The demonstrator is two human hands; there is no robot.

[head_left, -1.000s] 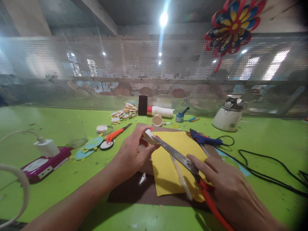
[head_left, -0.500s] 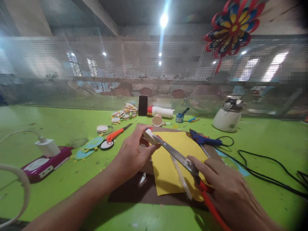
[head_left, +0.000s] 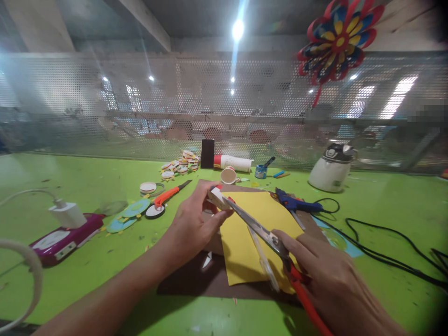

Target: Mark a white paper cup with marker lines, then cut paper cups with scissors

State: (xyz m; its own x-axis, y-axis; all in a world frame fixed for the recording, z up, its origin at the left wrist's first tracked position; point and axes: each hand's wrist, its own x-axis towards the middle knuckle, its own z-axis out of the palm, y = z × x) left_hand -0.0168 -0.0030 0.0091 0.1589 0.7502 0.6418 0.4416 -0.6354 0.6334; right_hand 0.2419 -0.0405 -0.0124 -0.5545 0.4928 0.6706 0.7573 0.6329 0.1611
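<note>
My left hand (head_left: 192, 227) pinches a small white and red paper piece (head_left: 216, 196) above a yellow sheet (head_left: 252, 235). My right hand (head_left: 329, 280) grips red-handled scissors (head_left: 263, 233), whose long steel blades point up-left and meet the small piece at their tips. The yellow sheet lies on a brown board (head_left: 196, 280) on the green table (head_left: 87, 275). A thin pale strip (head_left: 261, 261) lies across the sheet beneath the blades.
A blue glue gun (head_left: 296, 203) with black cable (head_left: 385, 242) lies right of the sheet. An orange knife (head_left: 168, 194), paper discs (head_left: 135, 210), a pink device (head_left: 63, 239) with a white charger (head_left: 68, 213), a cup (head_left: 228, 175), a glue bottle (head_left: 235, 162) and a white pot (head_left: 332, 171) surround the board.
The scissors and my right hand have shifted slightly; the blades stay at the small piece. My left hand has barely moved.
</note>
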